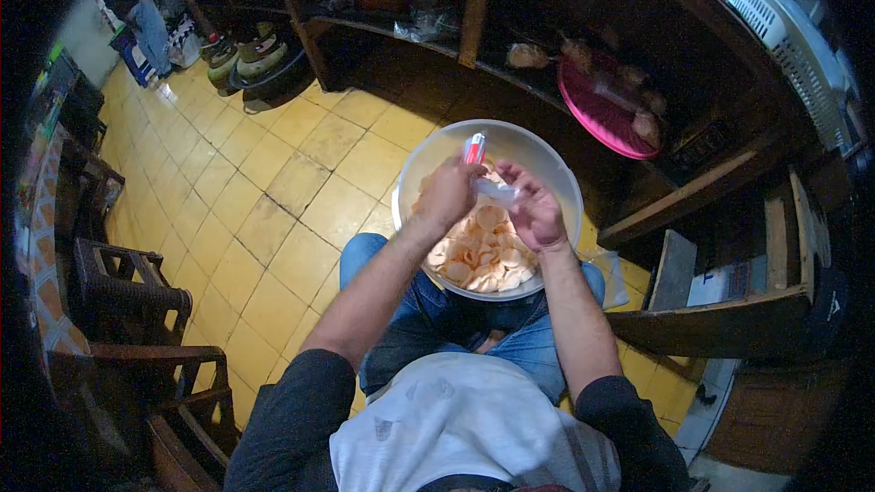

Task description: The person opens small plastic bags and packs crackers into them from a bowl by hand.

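Crackers [483, 251] in pale orange discs fill the lower part of a large white bowl [547, 164], which rests on the seated person's lap above blue jeans [410, 310], over a yellow tiled floor [273, 173]. Both hands work above the bowl's middle. The left hand [448, 196] is curled shut around a small red and white tube-like object [474, 148] that sticks up past the knuckles toward the bowl's far rim; what it is exactly is too small to tell. The right hand [536, 210] has its fingers pinched together on a thin clear plastic wrapper or bag [499, 189], stretched between the two hands. I judge the work to be somewhere in its middle: a good heap of crackers lies loose in the bowl, mostly toward the near rim, and the far half of the bowl shows bare white wall. Whether the plastic between the hands holds any crackers cannot be told. Beyond the bowl, dark wooden shelving [474, 46] holds a pink round tray [606, 114], and a dark wooden chair [128, 273] stands at the left.
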`<action>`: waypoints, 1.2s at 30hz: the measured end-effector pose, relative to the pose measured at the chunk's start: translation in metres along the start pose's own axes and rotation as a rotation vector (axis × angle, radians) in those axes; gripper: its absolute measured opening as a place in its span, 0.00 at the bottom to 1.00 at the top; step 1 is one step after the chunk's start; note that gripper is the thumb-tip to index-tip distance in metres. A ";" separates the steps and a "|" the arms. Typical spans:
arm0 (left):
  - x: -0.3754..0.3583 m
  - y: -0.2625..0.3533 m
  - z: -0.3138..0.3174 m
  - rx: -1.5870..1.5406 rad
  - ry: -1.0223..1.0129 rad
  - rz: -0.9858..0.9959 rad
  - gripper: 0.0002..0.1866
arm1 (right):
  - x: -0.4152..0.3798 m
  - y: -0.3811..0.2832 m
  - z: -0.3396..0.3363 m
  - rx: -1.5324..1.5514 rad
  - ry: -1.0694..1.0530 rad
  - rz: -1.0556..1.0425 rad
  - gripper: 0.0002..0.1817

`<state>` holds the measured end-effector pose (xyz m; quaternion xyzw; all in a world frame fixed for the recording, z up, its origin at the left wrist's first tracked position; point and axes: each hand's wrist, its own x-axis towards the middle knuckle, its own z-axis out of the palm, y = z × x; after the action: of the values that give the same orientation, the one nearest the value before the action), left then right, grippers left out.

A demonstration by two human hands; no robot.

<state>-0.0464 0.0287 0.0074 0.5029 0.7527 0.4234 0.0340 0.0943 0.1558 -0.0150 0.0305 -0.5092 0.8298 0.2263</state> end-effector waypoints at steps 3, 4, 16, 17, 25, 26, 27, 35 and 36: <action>0.018 -0.044 0.019 0.094 -0.011 -0.032 0.19 | 0.002 -0.019 0.011 0.394 0.141 -0.017 0.08; 0.022 -0.051 0.019 0.033 -0.062 -0.029 0.20 | 0.006 -0.021 0.006 0.377 0.228 0.010 0.08; -0.008 -0.007 -0.029 -0.986 -0.310 -0.531 0.27 | 0.009 0.004 -0.006 -0.091 0.504 0.163 0.03; -0.011 -0.008 -0.025 -0.986 -0.311 -0.536 0.27 | 0.009 0.005 -0.007 -0.115 0.462 0.180 0.05; -0.017 -0.025 -0.012 -0.764 0.305 -0.387 0.16 | 0.006 0.002 0.002 -0.447 0.401 0.297 0.15; -0.017 -0.026 -0.012 -0.821 0.322 -0.402 0.17 | 0.006 0.003 -0.004 -0.437 0.432 0.253 0.13; -0.016 -0.027 -0.011 -0.877 0.339 -0.415 0.18 | 0.008 0.003 -0.004 -0.437 0.431 0.253 0.13; -0.016 -0.026 -0.002 -0.423 0.486 -0.201 0.27 | 0.006 0.004 -0.009 -0.394 0.457 0.137 0.05; -0.019 -0.014 -0.007 -0.015 0.536 -0.084 0.30 | 0.005 0.008 -0.015 -0.393 0.455 0.136 0.05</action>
<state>-0.0508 0.0073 -0.0045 0.3410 0.7518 0.5453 -0.1451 0.0898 0.1677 -0.0276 -0.2346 -0.5972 0.7142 0.2799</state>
